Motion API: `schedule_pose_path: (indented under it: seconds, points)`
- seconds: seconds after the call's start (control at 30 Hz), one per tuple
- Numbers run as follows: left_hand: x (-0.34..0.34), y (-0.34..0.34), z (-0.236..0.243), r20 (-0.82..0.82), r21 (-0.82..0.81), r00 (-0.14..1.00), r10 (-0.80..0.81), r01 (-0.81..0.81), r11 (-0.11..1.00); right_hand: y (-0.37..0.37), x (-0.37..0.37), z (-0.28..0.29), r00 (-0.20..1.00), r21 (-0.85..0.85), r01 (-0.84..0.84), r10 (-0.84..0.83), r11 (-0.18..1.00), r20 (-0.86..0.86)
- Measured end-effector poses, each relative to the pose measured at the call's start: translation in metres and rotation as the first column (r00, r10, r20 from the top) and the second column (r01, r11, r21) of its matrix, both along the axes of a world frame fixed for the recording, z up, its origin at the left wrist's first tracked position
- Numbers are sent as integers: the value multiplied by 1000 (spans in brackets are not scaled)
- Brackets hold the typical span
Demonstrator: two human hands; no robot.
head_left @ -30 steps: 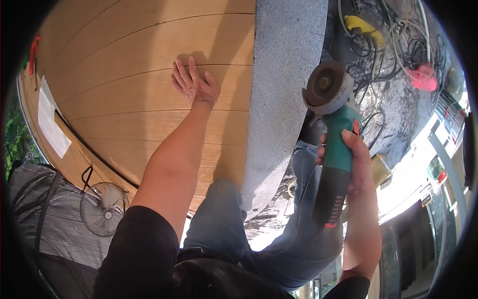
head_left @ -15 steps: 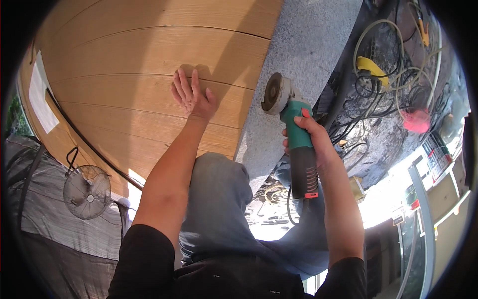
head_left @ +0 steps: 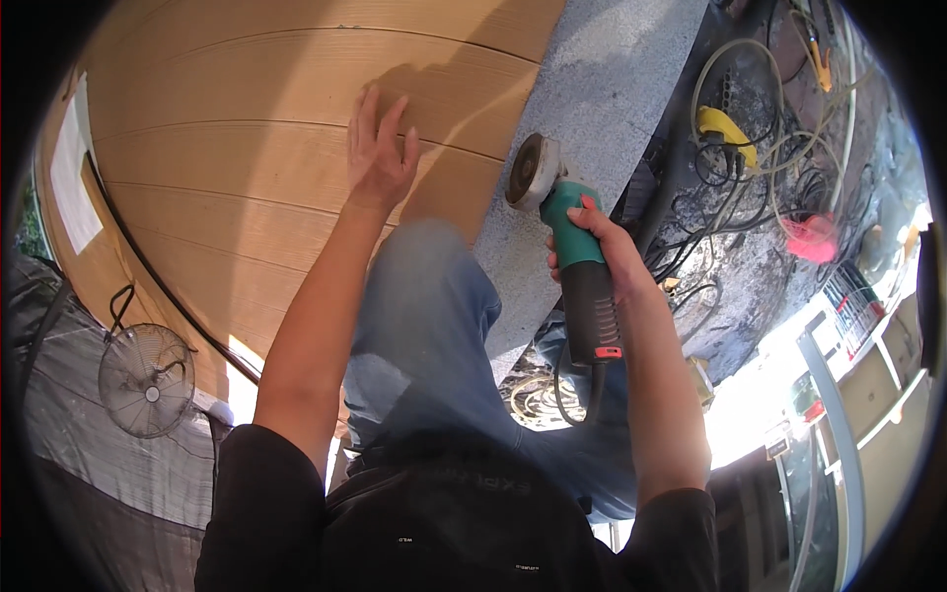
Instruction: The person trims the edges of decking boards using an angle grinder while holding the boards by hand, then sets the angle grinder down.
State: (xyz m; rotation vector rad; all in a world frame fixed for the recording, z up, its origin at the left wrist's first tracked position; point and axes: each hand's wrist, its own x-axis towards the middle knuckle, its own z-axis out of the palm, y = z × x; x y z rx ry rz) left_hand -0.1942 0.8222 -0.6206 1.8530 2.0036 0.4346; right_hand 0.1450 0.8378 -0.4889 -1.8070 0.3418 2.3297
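My left hand (head_left: 381, 148) is open on or just over the tan wooden planks (head_left: 217, 168), fingers apart and slightly bent, shadow beside them. My right hand (head_left: 602, 247) grips a teal and black angle grinder (head_left: 577, 237), thumb by its red switch. The grinder's disc and metal guard (head_left: 533, 168) are over the grey speckled strip (head_left: 612, 69) along the planks' right edge; contact cannot be told. A cord hangs from the tool's lower end. My jeans-clad knee (head_left: 424, 257) rests on or over the planks between my arms.
Right of the grey strip lie tangled cables and hoses (head_left: 750, 197), a yellow object (head_left: 725, 133) and a pink object (head_left: 811, 237). At left are a white sheet (head_left: 74, 163), a long black line, a wire-caged fan (head_left: 148, 380) and dark sheeting (head_left: 59, 434).
My left hand has shifted farther up the planks. My knee has come up between my arms. The grinder has moved left and away from me, its disc now over the grey strip.
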Motion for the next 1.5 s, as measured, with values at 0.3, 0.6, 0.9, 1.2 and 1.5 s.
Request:
schedule_pose_path:
  seconds: [0.3,0.6,0.9,1.2,1.5]
  points:
    - [40,99,-6,-169,204,981,94,-59,977,-3,-14,-7,998,1,-55,55,999,14]
    - [41,100,-2,-139,183,985,107,-80,980,12,-21,-4,990,7,-129,129,992,48]
    - [42,98,-4,-180,117,978,102,-82,990,48,-16,-6,995,-22,-92,93,995,38]
    - [38,98,-9,-172,103,980,100,-83,991,44,-25,0,987,-24,-146,147,989,70]
    - [41,100,-7,-189,147,979,77,-49,988,19,-27,0,994,-45,-111,111,993,9]
